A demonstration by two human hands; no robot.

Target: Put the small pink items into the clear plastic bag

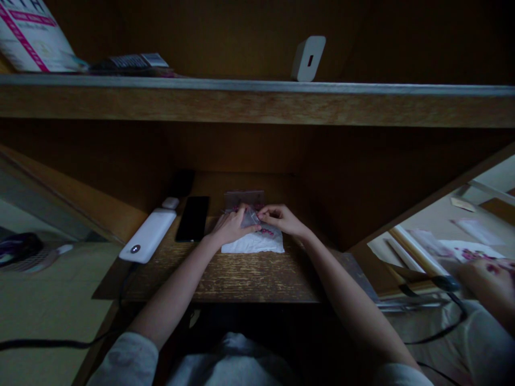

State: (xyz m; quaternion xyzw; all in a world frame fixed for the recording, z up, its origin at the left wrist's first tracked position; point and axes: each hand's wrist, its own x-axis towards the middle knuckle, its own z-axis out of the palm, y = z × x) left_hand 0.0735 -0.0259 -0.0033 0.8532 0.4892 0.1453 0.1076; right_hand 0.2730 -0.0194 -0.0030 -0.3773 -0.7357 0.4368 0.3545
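Observation:
My left hand [232, 225] and my right hand [279, 218] meet over a white tissue [252, 244] on the wooden desk [225, 276]. Both pinch a small clear plastic bag [251, 217] between their fingertips. Small pink pieces [266, 231] lie on the tissue under my right hand. A greyish packet [243, 197] lies just behind the hands. The light is dim, so the bag's contents cannot be made out.
A white power bank [148, 235], a small white case [170, 202] and a black phone [193, 217] lie left of the tissue. A shelf [257, 102] overhead holds a white box [308, 58] and books [34, 35]. Another person's hand [488, 273] works at the right desk.

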